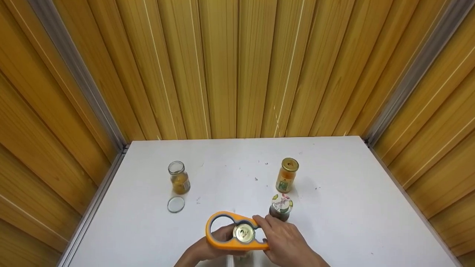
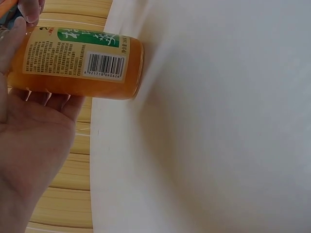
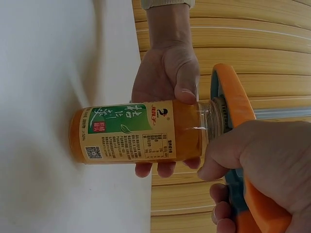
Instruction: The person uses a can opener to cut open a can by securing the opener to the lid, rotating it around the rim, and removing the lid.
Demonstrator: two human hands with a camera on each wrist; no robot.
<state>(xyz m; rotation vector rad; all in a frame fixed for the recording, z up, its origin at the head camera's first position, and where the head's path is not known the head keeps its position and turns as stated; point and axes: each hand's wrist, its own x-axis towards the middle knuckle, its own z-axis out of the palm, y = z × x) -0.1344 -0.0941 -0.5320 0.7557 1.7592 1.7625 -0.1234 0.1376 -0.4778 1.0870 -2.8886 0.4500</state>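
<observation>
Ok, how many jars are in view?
4 jars: an open jar at left, a gold-lidded jar and a dark jar at right, and an orange jar in the left hand.

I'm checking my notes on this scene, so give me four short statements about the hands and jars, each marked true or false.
1. The left hand grips a labelled glass jar. True.
2. The right hand is empty. False: it holds an orange jar opener.
3. A round lid lies in front of the open jar. True.
4. The jar with the patterned lid lies on its side. False: it stands upright.
</observation>
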